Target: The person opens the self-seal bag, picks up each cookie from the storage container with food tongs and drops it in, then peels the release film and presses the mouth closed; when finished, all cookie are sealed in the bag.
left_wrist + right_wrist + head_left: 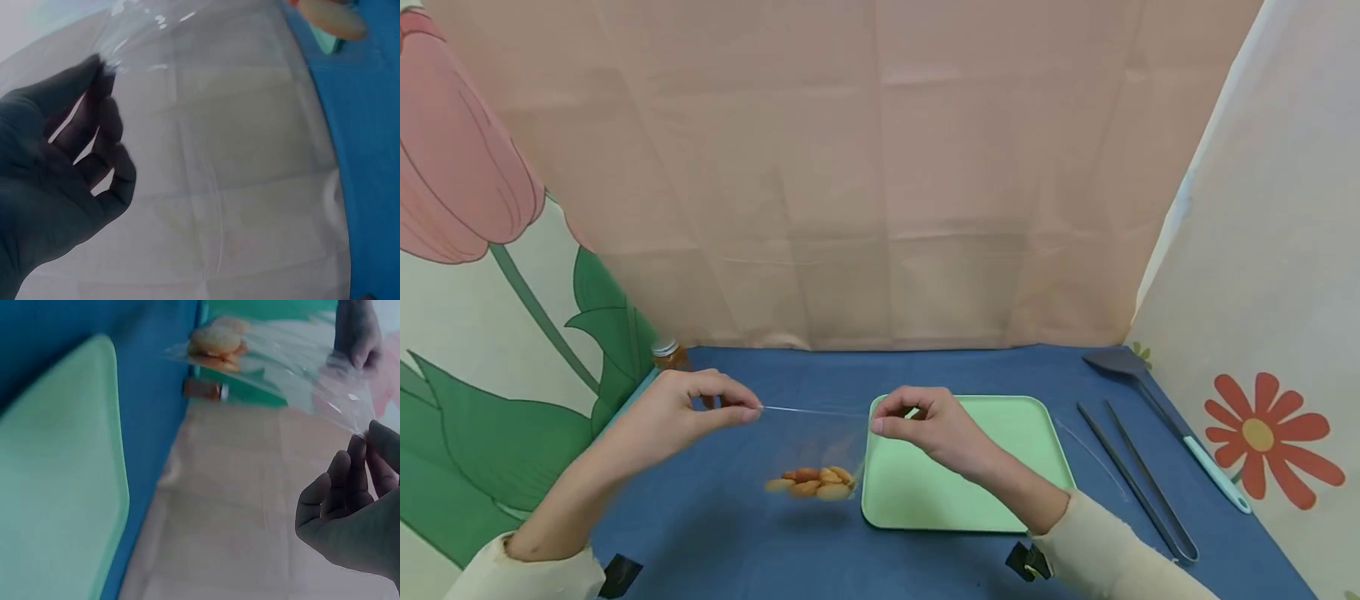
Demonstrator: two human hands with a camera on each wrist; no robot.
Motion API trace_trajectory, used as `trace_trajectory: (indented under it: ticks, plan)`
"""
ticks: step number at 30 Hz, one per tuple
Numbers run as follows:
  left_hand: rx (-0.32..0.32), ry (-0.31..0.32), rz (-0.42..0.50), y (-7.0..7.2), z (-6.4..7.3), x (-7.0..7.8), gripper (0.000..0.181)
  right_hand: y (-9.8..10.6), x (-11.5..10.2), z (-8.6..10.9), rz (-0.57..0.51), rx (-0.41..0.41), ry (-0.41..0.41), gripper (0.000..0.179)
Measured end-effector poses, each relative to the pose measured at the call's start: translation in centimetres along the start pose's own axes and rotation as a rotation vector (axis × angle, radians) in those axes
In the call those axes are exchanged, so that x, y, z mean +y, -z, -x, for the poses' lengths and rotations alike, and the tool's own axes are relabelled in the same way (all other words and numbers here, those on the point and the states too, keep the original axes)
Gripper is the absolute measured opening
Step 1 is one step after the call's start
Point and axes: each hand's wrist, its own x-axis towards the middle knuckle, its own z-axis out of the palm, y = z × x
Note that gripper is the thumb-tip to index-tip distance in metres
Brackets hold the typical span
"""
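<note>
A clear plastic bag [816, 440] hangs between my two hands above the blue table, its top edge stretched nearly level. Several small tan and brown oval pieces, like bread or biscuits [811, 482], lie at the bottom of the bag. My left hand [703, 406] pinches the left top corner between thumb and forefinger. At the right top corner, my right hand [936, 427] pinches the plastic the same way, over the left edge of a light green tray [955, 500]. In the right wrist view, the bag [294, 362] runs from the fingertips to the oval pieces [215, 344].
Black tongs [1138, 479] lie right of the tray, and a dark spatula with a pale blue handle [1176, 425] lies beyond them. A small brown jar with a silver lid [670, 354] stands at the back left. Beige cloth [880, 208] hangs behind the table.
</note>
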Motion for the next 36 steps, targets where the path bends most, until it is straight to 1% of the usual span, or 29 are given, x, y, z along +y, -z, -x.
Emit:
trace_trajectory:
  ticks: [3,7,9,12,13,15,18,21,26,29,32,36]
  plan:
    - [-0.066,0.018,0.011,0.6,1.0,-0.4,0.008,-1.5,0.2,0.2,-0.032,-0.050,-0.038,0.010]
    - [-0.160,0.066,0.052,1.3,1.9,-1.1,0.005,-3.0,0.6,0.1,-0.074,-0.097,-0.111,0.010]
    - [-0.215,0.105,0.099,1.5,2.0,-1.6,0.007,-3.6,0.9,-0.2,-0.098,-0.114,-0.146,0.012]
    - [-0.286,0.158,0.178,1.5,2.0,-2.9,0.012,-4.2,1.2,-0.8,-0.127,-0.125,-0.196,0.015]
    - [-0.301,0.169,0.197,1.5,1.9,-3.4,0.014,-4.4,1.3,-1.1,-0.130,-0.123,-0.211,0.015]
    - [-0.311,0.191,0.205,1.3,1.6,-4.5,0.016,-4.6,1.6,-1.8,-0.131,-0.115,-0.235,0.015]
    - [-0.297,0.215,0.204,0.9,1.2,-6.3,0.020,-4.9,2.1,-3.2,-0.103,-0.096,-0.256,0.013]
    - [-0.269,0.231,0.203,0.3,0.7,-8.0,0.023,-5.1,2.9,-4.9,-0.071,-0.077,-0.277,0.011]
    - [-0.213,0.285,0.213,-1.1,-0.6,-10.7,0.026,-4.9,4.2,-7.7,-0.032,-0.038,-0.310,0.011]
    - [-0.176,0.300,0.205,-2.0,-1.6,-11.9,0.026,-4.8,4.9,-9.2,0.005,-0.012,-0.324,0.011]
    - [-0.147,0.294,0.174,-2.8,-2.6,-12.8,0.026,-4.8,5.8,-10.4,0.027,0.021,-0.328,0.012]
    - [-0.128,0.305,0.152,-3.9,-3.8,-14.1,0.025,-4.9,7.1,-11.6,0.040,0.070,-0.350,0.012]
